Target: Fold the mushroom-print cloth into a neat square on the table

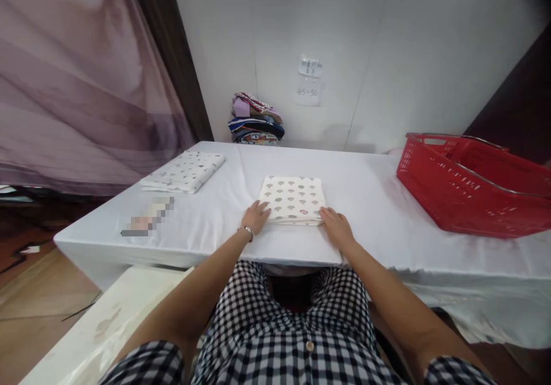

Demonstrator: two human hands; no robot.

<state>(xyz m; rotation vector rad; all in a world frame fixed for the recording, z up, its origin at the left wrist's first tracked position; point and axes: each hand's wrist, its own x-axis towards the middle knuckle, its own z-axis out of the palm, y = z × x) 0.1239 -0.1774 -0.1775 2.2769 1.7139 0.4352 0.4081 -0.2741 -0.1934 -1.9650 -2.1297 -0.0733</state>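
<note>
Hands rest at the near corners of a folded cloth in the middle of the frame. The left hand (255, 216) lies flat at the lower left corner of the folded printed cloth (293, 198), its fingers (262, 206) spread loosely and touching the cloth's edge, gripping nothing. A thin bracelet (248, 230) circles that wrist. The right hand (336, 226) lies at the lower right corner of the same cloth, fingers extended and relaxed, palm down, touching the edge without clasping it.

The cloth is cream with rows of small printed motifs, folded into a neat rectangle, lying flat on the white-covered counter (379, 213) just below the frame's centre, close to the near edge.

At centre left of the frame a second folded cloth (184, 170), pale with small dots, lies on the counter well apart from the hands. Below it, near the counter's left edge, sits a blurred small object (148, 218) that cannot be made out. At the right of the frame a red plastic basket (469, 184) stands on the counter. Against the white wall at upper centre lies a stack of folded coloured fabrics (255, 120), with two paper notes (309, 81) stuck above it. A checked shirt (284, 339) fills the bottom of the frame.
</note>
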